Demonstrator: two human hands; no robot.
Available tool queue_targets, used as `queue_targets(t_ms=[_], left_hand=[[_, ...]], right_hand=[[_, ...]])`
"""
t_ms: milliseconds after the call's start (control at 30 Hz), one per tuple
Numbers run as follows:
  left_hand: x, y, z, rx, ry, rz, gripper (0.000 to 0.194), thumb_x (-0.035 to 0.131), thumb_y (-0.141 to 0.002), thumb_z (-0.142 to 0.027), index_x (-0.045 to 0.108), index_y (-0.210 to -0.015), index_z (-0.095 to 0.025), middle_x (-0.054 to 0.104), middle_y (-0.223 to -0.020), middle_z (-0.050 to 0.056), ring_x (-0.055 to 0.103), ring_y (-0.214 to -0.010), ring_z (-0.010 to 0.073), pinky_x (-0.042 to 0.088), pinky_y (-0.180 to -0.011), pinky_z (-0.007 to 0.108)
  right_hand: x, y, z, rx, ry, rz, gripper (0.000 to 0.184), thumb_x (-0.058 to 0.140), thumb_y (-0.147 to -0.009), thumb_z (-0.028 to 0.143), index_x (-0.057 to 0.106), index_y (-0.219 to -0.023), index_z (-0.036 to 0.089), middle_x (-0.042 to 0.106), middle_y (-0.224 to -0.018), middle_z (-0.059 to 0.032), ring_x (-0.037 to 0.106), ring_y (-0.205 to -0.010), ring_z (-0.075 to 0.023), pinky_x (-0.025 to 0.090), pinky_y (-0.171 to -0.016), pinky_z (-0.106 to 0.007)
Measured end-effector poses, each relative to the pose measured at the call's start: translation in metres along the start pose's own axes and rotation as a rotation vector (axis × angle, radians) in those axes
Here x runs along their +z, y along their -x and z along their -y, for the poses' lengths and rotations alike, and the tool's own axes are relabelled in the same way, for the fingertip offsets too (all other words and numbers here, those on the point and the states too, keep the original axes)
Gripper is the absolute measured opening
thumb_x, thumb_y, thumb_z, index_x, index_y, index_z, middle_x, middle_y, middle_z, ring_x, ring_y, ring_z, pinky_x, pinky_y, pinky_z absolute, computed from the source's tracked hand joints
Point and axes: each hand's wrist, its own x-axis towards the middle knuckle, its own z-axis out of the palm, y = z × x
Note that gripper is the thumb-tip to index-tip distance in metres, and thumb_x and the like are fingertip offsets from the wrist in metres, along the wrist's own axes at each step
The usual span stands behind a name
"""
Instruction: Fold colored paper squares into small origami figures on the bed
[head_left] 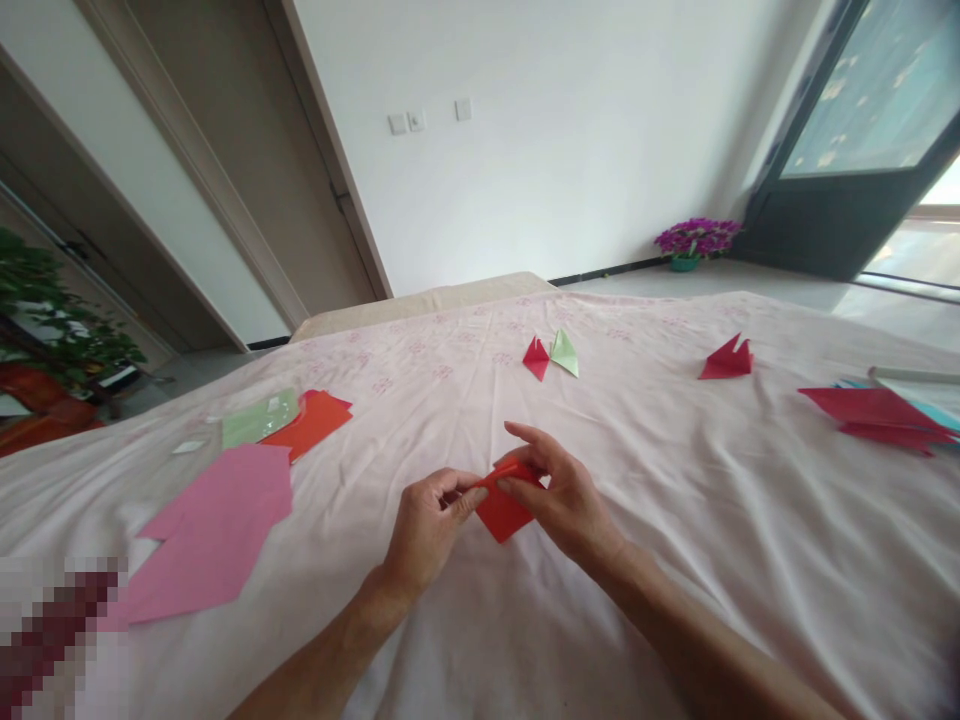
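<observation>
A small folded piece of red-orange paper (504,515) is held just above the pale cloth, one corner toward me. My left hand (429,520) pinches its left corner between thumb and fingers. On the other side, my right hand (566,500) grips the upper right part, thumb in front and fingers behind, with the index finger stretched away. Beyond the hands stand a small red folded paper figure (536,358) and a light green one (565,353), side by side. Farther right sits another red folded figure (727,358).
Pink paper sheets (217,530) lie at the left, near orange sheets (315,422) and a green pack (261,415). Red folded paper (877,412) rests at the right edge. The patterned cloth (420,400) is wrinkled. Purple flowers (697,238) stand by the wall.
</observation>
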Motion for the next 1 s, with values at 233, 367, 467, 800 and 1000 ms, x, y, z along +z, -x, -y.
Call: queue_targets(t_ms=[233,367,467,800,1000], left_hand=[[0.015,0.006,0.007,-0.163,0.584,-0.249,0.028,0.074,-0.075,-0.039,0.07,-0.087,-0.015,0.067,-0.07,0.002,0.059,-0.064,0.011,0.049,-0.063,0.022],[0.023,0.012,0.007,-0.222,0.685,-0.239,0.027,0.075,-0.073,-0.039,0.07,-0.085,-0.016,0.068,-0.076,0.003,0.06,-0.068,0.0111,0.048,-0.06,0.02],[0.018,0.014,0.003,-0.212,0.618,-0.14,0.027,0.075,-0.074,-0.039,0.071,-0.088,-0.016,0.069,-0.082,0.004,0.061,-0.074,0.013,0.046,-0.056,0.019],[0.003,0.011,-0.025,-0.17,0.754,-0.096,0.033,0.069,-0.081,-0.04,0.07,-0.099,-0.012,0.072,-0.096,0.01,0.066,-0.078,0.0139,0.056,-0.061,0.02],[-0.007,0.017,-0.044,-0.121,1.084,-0.256,0.021,0.066,-0.085,-0.027,0.069,-0.1,-0.012,0.072,-0.104,0.01,0.069,-0.085,0.0144,0.059,-0.074,0.024]], right_hand=[[0.012,0.003,-0.006,0.053,-0.135,-0.042,0.087,0.081,-0.062,0.046,0.042,-0.136,0.022,0.06,-0.123,-0.0129,0.061,-0.103,-0.0268,0.051,-0.081,-0.042],[0.021,0.006,0.001,0.072,-0.336,0.069,0.046,0.076,-0.07,0.043,0.062,-0.107,0.019,0.069,-0.094,-0.0062,0.063,-0.08,-0.0208,0.05,-0.064,-0.031],[0.018,0.007,0.004,0.107,-0.344,0.037,0.03,0.073,-0.072,0.039,0.065,-0.092,0.018,0.067,-0.078,-0.0014,0.057,-0.064,-0.0145,0.043,-0.052,-0.025],[0.014,0.003,0.018,0.045,-0.331,0.073,0.032,0.07,-0.075,0.039,0.066,-0.098,0.017,0.068,-0.081,-0.0024,0.058,-0.065,-0.0134,0.047,-0.057,-0.026],[0.024,-0.009,0.043,-0.004,-0.445,-0.01,0.049,0.077,-0.07,0.039,0.059,-0.111,0.019,0.066,-0.077,-0.0002,0.062,-0.067,-0.0153,0.052,-0.061,-0.029]])
